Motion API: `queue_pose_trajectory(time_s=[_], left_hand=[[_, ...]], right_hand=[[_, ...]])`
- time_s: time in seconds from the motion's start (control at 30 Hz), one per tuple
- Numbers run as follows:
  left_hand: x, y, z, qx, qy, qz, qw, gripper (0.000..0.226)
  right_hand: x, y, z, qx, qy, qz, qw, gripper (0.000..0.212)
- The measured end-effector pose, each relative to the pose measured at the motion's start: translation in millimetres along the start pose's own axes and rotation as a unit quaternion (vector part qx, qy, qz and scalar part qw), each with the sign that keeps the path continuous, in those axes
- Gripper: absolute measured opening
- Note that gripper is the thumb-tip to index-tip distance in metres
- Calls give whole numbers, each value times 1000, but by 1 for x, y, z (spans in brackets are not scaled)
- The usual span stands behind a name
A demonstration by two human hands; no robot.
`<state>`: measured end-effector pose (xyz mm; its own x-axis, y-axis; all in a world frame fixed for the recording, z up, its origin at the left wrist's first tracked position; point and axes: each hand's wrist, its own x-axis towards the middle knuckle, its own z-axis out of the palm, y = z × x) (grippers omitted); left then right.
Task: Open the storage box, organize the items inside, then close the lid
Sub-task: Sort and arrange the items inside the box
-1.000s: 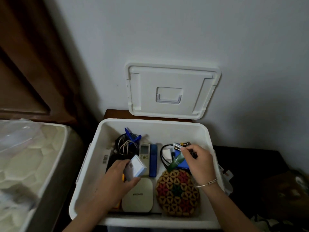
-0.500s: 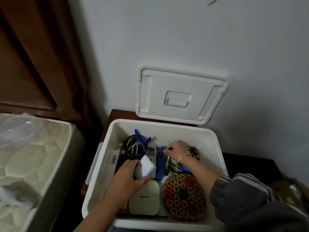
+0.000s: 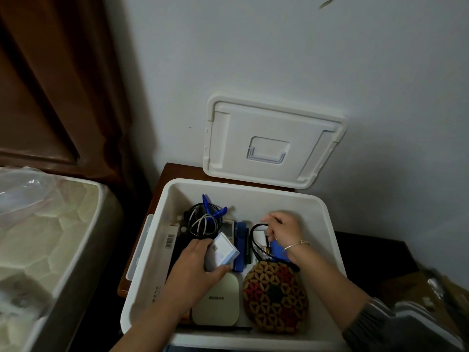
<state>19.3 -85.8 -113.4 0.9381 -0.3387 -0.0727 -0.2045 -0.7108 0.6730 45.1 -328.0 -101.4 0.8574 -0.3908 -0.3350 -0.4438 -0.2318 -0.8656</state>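
Note:
The white storage box [image 3: 327, 219] stands open, and its lid [image 3: 272, 141] leans against the wall behind it. My left hand [image 3: 196, 270] holds a small white and blue box [image 3: 223, 251] above the box's middle. My right hand [image 3: 283, 229] reaches into the back right part, its fingers curled on a black cable [image 3: 253, 231] by a white plug [image 3: 260, 236]. Inside also lie a coil of cables [image 3: 201, 221] with a blue clip, a remote [image 3: 228, 228], a blue bar [image 3: 239, 246], a cream square device [image 3: 218, 299] and a round woven mat [image 3: 275, 297].
The box sits on a brown wooden stand [image 3: 175, 171] against a white wall. A mattress in plastic wrap [image 3: 48, 237] lies at the left. Dark wooden panelling [image 3: 50, 85] fills the upper left. A dark surface with clutter [image 3: 416, 283] is at the right.
My right hand has moved from the green item beside the blue bar to the right, onto the black cable. The left hand still holds the small box. The camera shifted slightly.

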Motion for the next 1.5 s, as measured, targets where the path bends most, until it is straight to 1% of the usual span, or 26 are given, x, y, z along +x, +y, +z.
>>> queue_pose_trajectory(time_s=[0.07,0.13,0.2,0.3,0.4,0.5,0.57,0.67,0.8,0.87,0.93,0.97,1.03,1.13,1.2,1.27,1.3,1.4,1.43,1.5], left_hand=[[0,3,-1,-5,9,6,1000,69],[-2,7,-1,-10,12,10,1000,67],[-3,9,-1,-6,9,15,1000,65],[-5,6,1,9,-27,18,999,65],[-6,2,4,68,-116,21,991,70],[-7,3,7,164,-182,35,969,70],[-7,3,9,216,-205,43,954,70],[-8,2,11,280,-245,52,927,66],[-9,4,11,358,-277,79,888,64],[-9,3,11,366,-288,86,880,64],[-9,3,12,346,-286,78,890,63],[-9,5,12,333,-272,78,900,60],[-3,15,14,303,-221,99,922,53],[19,45,23,222,-163,147,950,47],[39,70,36,181,-153,176,955,45],[61,90,56,184,-158,184,953,42],[70,98,66,187,-164,165,954,39],[91,109,96,177,-172,73,966,27],[94,110,105,190,-171,57,965,28],[96,106,123,225,-175,25,958,36]], right_hand=[[-22,-6,-5,54,-32,25,998,24],[-44,-7,-7,60,-52,33,996,23],[-62,-6,-9,63,-47,27,996,22],[-81,0,-19,61,1,-4,998,20],[-92,7,-38,35,81,-50,995,25],[-96,10,-57,4,159,-94,983,21],[-98,10,-64,18,189,-118,975,20],[-98,7,-66,6,217,-145,965,16],[-91,7,-66,38,270,-142,952,14],[-88,8,-66,46,295,-142,944,14],[-86,10,-64,56,314,-149,936,13],[-86,10,-63,63,324,-156,931,11],[-87,12,-60,72,341,-175,921,10],[-86,13,-58,103,357,-189,909,10],[-84,14,-59,137,369,-182,901,10],[-83,15,-59,153,379,-179,895,11],[-82,15,-58,154,381,-181,893,10],[-81,14,-56,151,388,-188,889,14],[-80,14,-56,150,390,-192,888,16],[-79,14,-57,152,397,-197,884,16]])
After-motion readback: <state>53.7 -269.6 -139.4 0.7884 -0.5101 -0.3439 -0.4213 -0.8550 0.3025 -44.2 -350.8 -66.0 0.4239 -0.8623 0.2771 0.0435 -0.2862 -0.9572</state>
